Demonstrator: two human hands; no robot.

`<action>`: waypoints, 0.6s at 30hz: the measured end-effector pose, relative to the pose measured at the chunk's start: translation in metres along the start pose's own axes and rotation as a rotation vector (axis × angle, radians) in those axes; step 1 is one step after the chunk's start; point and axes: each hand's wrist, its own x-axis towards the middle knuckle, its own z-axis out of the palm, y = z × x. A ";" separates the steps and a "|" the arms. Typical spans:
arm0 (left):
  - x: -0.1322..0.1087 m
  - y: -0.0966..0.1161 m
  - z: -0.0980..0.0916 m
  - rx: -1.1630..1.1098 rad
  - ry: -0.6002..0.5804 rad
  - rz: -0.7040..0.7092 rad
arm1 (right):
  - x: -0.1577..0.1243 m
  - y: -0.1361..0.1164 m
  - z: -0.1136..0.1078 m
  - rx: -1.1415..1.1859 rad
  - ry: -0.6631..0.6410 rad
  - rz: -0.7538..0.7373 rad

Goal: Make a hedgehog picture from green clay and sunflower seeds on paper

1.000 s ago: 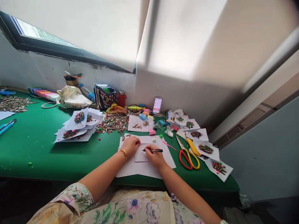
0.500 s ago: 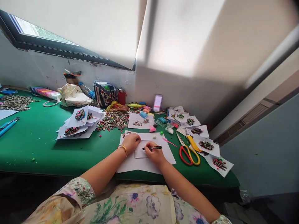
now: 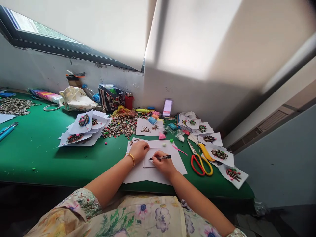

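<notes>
My right hand [image 3: 163, 163] is closed around a black pen [image 3: 163, 157], its tip touching a small white sheet [image 3: 149, 164]. My left hand [image 3: 139, 152], with a gold bangle at the wrist, rests at the small sheet's upper left corner; its bent fingers are together and press the corner down. Under the small sheet lie larger white papers [image 3: 133, 177]. A few striped seeds [image 3: 134, 141] lie on them beyond my left hand. Past my right hand are a pale green lump [image 3: 164, 144], a bright green lump [image 3: 171, 140] and a pink plastic tool [image 3: 180, 150].
Red-and-yellow scissors [image 3: 201, 163] and a yellow-handled cutter [image 3: 206, 152] lie to the right, beside cards with seed pictures [image 3: 219, 154]. More cards [image 3: 84, 125] are stacked left. A seed pile [image 3: 120, 126], a striped bag [image 3: 111, 98] and a red bottle [image 3: 128, 101] stand farther back on the green table [image 3: 49, 158].
The view has shifted very slightly. Both hands stay in nearly the same place, with the pen tip still on the small sheet.
</notes>
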 end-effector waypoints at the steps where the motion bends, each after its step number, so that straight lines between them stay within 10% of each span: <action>1: 0.000 0.000 0.000 -0.001 -0.002 -0.002 | 0.000 0.000 0.000 0.000 -0.003 -0.001; 18: 0.000 0.000 0.000 -0.003 0.005 -0.001 | -0.001 -0.005 0.001 -0.082 -0.029 -0.027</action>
